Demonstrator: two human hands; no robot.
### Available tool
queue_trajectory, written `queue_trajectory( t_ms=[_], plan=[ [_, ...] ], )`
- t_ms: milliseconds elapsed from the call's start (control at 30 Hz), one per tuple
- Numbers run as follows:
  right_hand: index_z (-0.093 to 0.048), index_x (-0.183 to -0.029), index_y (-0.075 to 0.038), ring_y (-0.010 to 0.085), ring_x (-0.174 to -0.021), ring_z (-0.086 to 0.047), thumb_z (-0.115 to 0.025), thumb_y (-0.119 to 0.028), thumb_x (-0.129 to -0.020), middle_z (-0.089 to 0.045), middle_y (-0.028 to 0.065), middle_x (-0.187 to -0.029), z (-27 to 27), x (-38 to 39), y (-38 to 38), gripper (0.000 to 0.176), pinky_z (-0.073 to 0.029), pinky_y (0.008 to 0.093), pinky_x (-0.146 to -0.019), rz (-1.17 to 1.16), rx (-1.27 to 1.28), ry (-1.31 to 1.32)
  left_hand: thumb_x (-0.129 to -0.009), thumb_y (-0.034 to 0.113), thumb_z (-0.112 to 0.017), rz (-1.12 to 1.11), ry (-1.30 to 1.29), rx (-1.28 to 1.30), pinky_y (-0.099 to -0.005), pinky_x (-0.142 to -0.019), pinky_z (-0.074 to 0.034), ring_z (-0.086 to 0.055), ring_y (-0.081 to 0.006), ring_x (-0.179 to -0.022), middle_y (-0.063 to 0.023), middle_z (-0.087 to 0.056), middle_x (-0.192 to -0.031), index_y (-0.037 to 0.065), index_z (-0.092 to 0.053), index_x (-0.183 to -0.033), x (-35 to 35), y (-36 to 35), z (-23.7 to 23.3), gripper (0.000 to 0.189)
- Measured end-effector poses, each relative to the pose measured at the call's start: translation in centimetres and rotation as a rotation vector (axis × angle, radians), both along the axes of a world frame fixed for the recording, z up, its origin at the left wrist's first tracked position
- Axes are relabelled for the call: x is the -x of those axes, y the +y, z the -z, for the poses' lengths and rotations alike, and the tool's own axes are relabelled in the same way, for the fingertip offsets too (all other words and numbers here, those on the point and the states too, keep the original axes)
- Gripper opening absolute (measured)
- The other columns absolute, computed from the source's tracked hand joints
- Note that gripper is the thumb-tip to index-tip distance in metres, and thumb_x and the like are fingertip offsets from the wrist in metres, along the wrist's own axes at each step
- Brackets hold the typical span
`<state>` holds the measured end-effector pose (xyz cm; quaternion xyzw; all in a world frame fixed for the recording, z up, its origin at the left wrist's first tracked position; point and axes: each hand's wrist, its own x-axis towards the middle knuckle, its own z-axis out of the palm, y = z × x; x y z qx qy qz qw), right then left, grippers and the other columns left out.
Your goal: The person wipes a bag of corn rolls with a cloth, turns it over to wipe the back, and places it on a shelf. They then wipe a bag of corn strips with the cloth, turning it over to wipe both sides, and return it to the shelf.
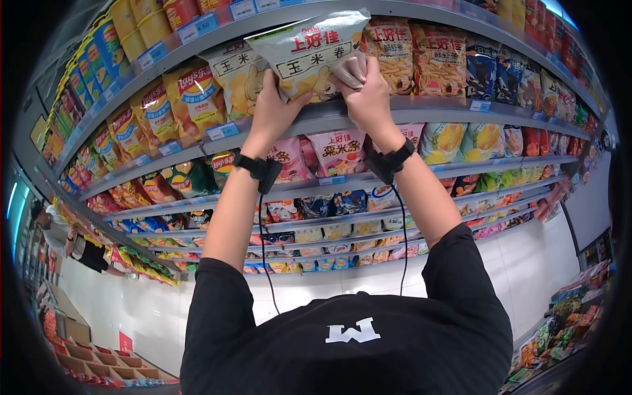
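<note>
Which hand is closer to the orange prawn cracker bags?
The right. The right hand is just beside the prawn cracker bags, pinching a snack bag. The left hand is farther left, at the snack bag's other side.

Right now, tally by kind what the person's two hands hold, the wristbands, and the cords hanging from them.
Snack bag held in both hands: 1
Black wristbands: 2
Black cords: 2
Total: 5
</note>
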<state>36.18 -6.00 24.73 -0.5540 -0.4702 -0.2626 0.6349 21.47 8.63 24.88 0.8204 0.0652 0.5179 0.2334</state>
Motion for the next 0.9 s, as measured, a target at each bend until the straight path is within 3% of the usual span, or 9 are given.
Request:
queue_trajectory(
  t_ms=[333, 400, 467, 567, 600, 667, 700, 800, 900],
  plan=[
    [-0.055, -0.107, 0.005, 0.0494, -0.101, -0.067, -0.075, -0.027, -0.090, -0.070, 0.0318, -0.103, -2.1, -0.4, 0.3, 0.041, -0.053, 0.0506, -0.085, 0.062, 0.375, 0.032, -0.090, 0.037, -0.076, -0.128, 0.313, 0.016, -0.0478, -0.099, -0.052, -0.065, -0.0458, -0.118, -0.0314, -0.066, -0.127, -0.002, -0.040, -0.143, 0.8, 0.0, -0.9, 0.075],
    [-0.055, -0.107, 0.006, 0.0496, -0.101, -0.067, -0.073, -0.024, -0.091, -0.069, 0.0336, -0.103, -2.7, -0.4, 1.0, 0.039, -0.054, 0.0506, -0.086, 0.079, 0.421, 0.034, -0.093, 0.039, -0.073, -0.087, 0.226, 0.093, -0.0481, -0.102, -0.050, -0.061, -0.0475, -0.121, -0.0329, -0.063, -0.129, -0.004, -0.041, -0.144, 0.5, 0.0, -0.5, 0.074],
    [-0.055, -0.106, 0.008, 0.0498, -0.098, -0.068, -0.066, -0.007, -0.083, -0.069, 0.0349, -0.095, -3.3, -0.3, 1.7, 0.030, -0.055, 0.0531, -0.086, 0.096, 0.493, 0.060, -0.095, 0.039, -0.072, -0.146, 0.108, 0.042, -0.0462, -0.104, -0.048, -0.061, -0.0447, -0.123, -0.0313, -0.062, -0.131, -0.005, -0.043, -0.144, 0.5, -0.1, 0.2, 0.072],
    [-0.054, -0.110, 0.007, 0.0523, -0.093, -0.067, -0.067, -0.007, -0.082, -0.068, 0.0335, -0.090, -2.6, -0.7, 2.7, 0.034, -0.055, 0.0555, -0.083, 0.185, 0.479, -0.053, -0.096, 0.028, -0.072, -0.228, -0.085, -0.024, -0.0443, -0.108, -0.045, -0.057, -0.0398, -0.129, -0.0247, -0.057, -0.137, -0.002, -0.044, -0.146, 1.3, -1.6, 0.4, 0.064],
    [-0.054, -0.110, 0.007, 0.0523, -0.093, -0.067, -0.067, -0.007, -0.082, -0.068, 0.0335, -0.090, -2.7, -0.3, 2.5, 0.034, -0.055, 0.0555, -0.083, 0.187, 0.480, -0.054, -0.094, 0.024, -0.073, -0.288, -0.134, -0.252, -0.0440, -0.109, -0.045, -0.055, -0.0381, -0.131, -0.0211, -0.055, -0.140, 0.002, -0.047, -0.147, 1.7, -1.6, 0.1, 0.062],
    [-0.052, -0.119, 0.004, 0.0522, -0.099, -0.065, -0.068, -0.003, -0.079, -0.064, 0.0338, -0.107, -2.6, 0.8, 2.1, 0.043, -0.054, 0.0553, -0.086, 0.246, 0.450, -0.071, -0.091, 0.017, -0.072, -0.394, -0.157, -0.638, -0.0439, -0.113, -0.042, -0.046, -0.0349, -0.140, -0.0128, -0.049, -0.150, 0.013, -0.053, -0.148, 1.9, -1.6, -0.6, 0.061],
    [-0.052, -0.119, 0.004, 0.0522, -0.099, -0.065, -0.068, -0.003, -0.079, -0.064, 0.0338, -0.107, -2.3, 1.3, 2.0, 0.043, -0.054, 0.0553, -0.086, 0.244, 0.453, -0.073, -0.091, 0.017, -0.072, -0.397, -0.156, -0.635, -0.0439, -0.113, -0.042, -0.046, -0.0349, -0.140, -0.0128, -0.049, -0.150, 0.013, -0.053, -0.148, 1.7, -1.5, -0.8, 0.061],
    [-0.051, -0.130, -0.002, 0.0501, -0.119, -0.054, -0.066, 0.005, -0.074, -0.048, 0.0310, -0.139, -2.1, 2.2, 1.9, 0.058, -0.048, 0.0527, -0.098, 0.266, 0.164, -0.275, -0.091, 0.024, -0.072, -0.516, 0.078, -0.693, -0.0478, -0.116, -0.039, -0.034, -0.0376, -0.149, -0.0128, -0.039, -0.160, 0.013, -0.054, -0.148, 1.3, -1.4, -1.1, 0.060],
    [-0.050, -0.130, -0.001, 0.0518, -0.119, -0.055, -0.065, 0.003, -0.076, -0.050, 0.0328, -0.136, -2.8, 0.8, 3.4, 0.056, -0.048, 0.0518, -0.100, 0.216, 0.164, -0.396, -0.091, 0.026, -0.073, -0.424, 0.088, -0.662, -0.0506, -0.119, -0.036, -0.030, -0.0406, -0.151, -0.0156, -0.034, -0.164, 0.011, -0.054, -0.148, 0.7, -0.2, -0.8, 0.062]
  ],
)
